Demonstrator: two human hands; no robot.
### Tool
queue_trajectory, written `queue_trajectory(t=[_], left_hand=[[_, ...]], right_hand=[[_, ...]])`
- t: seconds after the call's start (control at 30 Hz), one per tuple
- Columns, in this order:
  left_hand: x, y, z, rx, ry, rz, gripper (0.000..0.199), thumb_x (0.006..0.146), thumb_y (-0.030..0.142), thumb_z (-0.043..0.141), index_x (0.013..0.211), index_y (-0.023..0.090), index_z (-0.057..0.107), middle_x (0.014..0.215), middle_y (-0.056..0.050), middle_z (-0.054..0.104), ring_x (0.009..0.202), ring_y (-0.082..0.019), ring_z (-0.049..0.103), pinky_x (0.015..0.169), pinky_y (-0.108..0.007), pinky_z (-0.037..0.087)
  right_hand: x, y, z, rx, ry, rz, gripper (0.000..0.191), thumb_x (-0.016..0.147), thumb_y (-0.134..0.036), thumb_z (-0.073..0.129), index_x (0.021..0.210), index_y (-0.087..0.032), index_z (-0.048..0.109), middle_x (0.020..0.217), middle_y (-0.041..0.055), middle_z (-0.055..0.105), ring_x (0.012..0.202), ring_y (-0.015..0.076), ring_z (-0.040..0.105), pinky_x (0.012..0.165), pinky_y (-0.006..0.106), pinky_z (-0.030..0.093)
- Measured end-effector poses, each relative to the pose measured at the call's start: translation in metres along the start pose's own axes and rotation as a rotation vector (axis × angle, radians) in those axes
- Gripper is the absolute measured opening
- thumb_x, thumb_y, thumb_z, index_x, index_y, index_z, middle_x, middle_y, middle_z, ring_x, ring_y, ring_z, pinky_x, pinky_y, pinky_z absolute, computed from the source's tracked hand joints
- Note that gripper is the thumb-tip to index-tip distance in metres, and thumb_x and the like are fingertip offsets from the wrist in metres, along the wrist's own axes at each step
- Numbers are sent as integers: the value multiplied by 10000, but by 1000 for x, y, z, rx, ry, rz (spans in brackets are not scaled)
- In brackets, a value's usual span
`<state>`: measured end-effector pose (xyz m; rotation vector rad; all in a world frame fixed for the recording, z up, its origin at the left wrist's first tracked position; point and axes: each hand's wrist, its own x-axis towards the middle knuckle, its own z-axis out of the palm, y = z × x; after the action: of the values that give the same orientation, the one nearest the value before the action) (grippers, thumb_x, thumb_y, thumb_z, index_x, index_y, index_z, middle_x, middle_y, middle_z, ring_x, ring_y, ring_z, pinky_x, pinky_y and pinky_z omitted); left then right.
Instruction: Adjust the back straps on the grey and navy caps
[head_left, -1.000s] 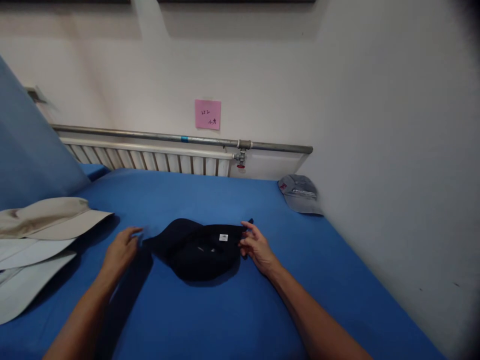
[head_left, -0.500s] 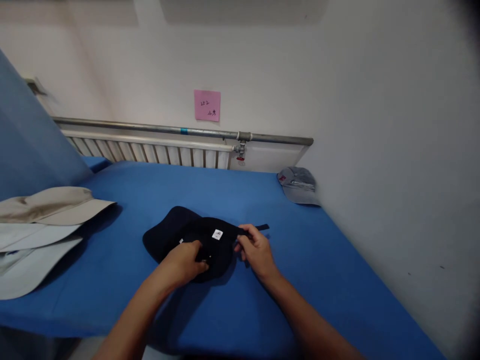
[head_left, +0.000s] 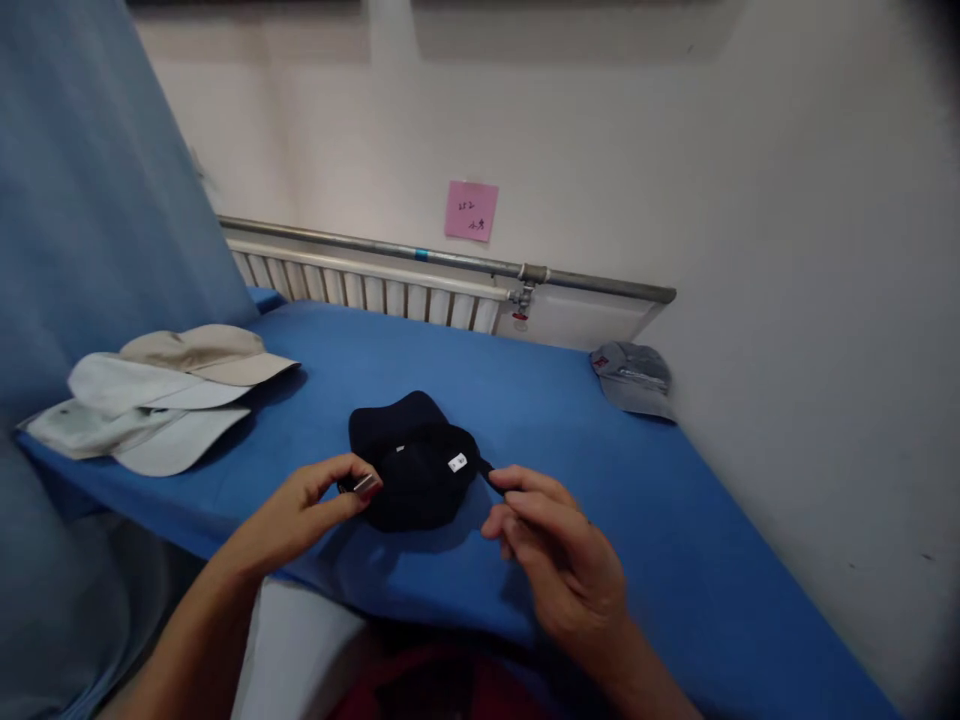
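Note:
A black baseball cap (head_left: 420, 490) lies on the blue-covered table (head_left: 480, 370), its dark brim (head_left: 394, 415) pointing away from me and its inside facing up with a small white label (head_left: 457, 462). My left hand (head_left: 307, 505) pinches a small metal buckle (head_left: 366, 486) at the cap's near left edge, between thumb and fingers. On the other side, my right hand (head_left: 566, 550) is closed on the cap's black strap (head_left: 490, 474), which runs from the right edge of the cap. The strap's free end is hidden by my right fingers.
At the left lie a beige cap (head_left: 202, 350), a white cap (head_left: 142, 385) and a pale green cap (head_left: 150, 440), overlapping. A grey cap (head_left: 636, 380) rests by the right wall. A blue curtain (head_left: 90, 180) hangs left; a radiator (head_left: 375, 290) and pipe (head_left: 337, 238) run behind.
My left hand has come out of the cap's inside and now grips the buckle at its left edge. My right hand has moved nearer me with the strap. The view has swung left.

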<state>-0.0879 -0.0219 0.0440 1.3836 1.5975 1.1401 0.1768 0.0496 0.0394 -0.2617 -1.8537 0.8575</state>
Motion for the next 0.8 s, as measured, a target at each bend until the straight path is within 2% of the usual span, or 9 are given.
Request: queue_trajectory(t=[0.13, 0.27, 0.33, 0.4, 0.47, 0.53, 0.6, 0.7, 0.8], left_hand=[[-13, -3, 2, -36, 61, 43, 197, 798, 381, 585, 795, 211, 685, 770, -15, 604, 746, -178, 520, 685, -244, 415], [-14, -13, -8, -135, 83, 89, 149, 758, 290, 535, 704, 200, 641, 685, 0, 546, 662, -151, 454, 625, -236, 365], [-13, -17, -13, -172, 55, 101, 136, 729, 264, 519, 698, 192, 631, 666, 3, 534, 640, -145, 432, 611, -242, 348], [-12, -19, -16, -183, 24, 106, 136, 689, 234, 507, 714, 184, 631, 671, 3, 537, 646, -145, 432, 614, -248, 340], [-11, -18, -16, -187, 13, 121, 159, 655, 214, 494, 725, 178, 633, 689, 2, 547, 670, -148, 442, 628, -253, 337], [-12, -16, -13, -205, 8, 130, 159, 649, 208, 496, 727, 174, 631, 693, 5, 548, 681, -145, 441, 638, -253, 333], [-13, -13, -11, -241, -12, 119, 121, 658, 214, 521, 712, 171, 621, 659, 18, 523, 650, -131, 415, 617, -246, 318], [-13, -14, -10, -295, -31, 96, 82, 686, 227, 571, 701, 163, 619, 635, 29, 507, 629, -118, 392, 607, -241, 312], [-14, -20, -13, -355, -17, 96, 118, 735, 276, 629, 721, 159, 636, 658, 25, 537, 643, -113, 411, 625, -238, 326]], right_hand=[[7, -34, -6, 171, 82, -39, 474, 885, -12, 450, 1131, -377, 626, 1308, 24, 525, 781, 136, 647, 551, 284, 542], [17, -21, -19, 122, 248, 68, 340, 882, -76, 496, 1074, -317, 637, 1119, 29, 621, 781, 140, 629, 567, 261, 525], [20, -8, -19, -74, 117, 106, 311, 868, -90, 519, 1080, -283, 640, 1086, 45, 648, 904, 171, 634, 689, 293, 544], [23, -2, -11, -227, -117, 59, 343, 853, -97, 524, 1134, -268, 620, 1157, 60, 640, 1058, 201, 605, 854, 358, 523], [27, -6, 5, -303, -310, -22, 416, 838, -98, 530, 1219, -262, 571, 1267, 70, 594, 1185, 220, 536, 993, 425, 444], [37, -16, 23, -359, -422, -70, 459, 823, -108, 561, 1261, -246, 540, 1338, 81, 546, 1249, 232, 476, 1062, 463, 355], [50, -24, 40, -374, -535, -105, 448, 823, -146, 606, 1259, -227, 542, 1326, 82, 558, 1230, 229, 480, 1059, 442, 327], [66, -26, 60, -337, -744, -139, 313, 864, -195, 610, 1177, -203, 591, 1125, 52, 658, 1044, 181, 570, 968, 366, 359], [70, -17, 73, -351, -833, -114, 158, 898, -194, 566, 1038, -182, 639, 940, 32, 674, 894, 156, 582, 877, 335, 366]])
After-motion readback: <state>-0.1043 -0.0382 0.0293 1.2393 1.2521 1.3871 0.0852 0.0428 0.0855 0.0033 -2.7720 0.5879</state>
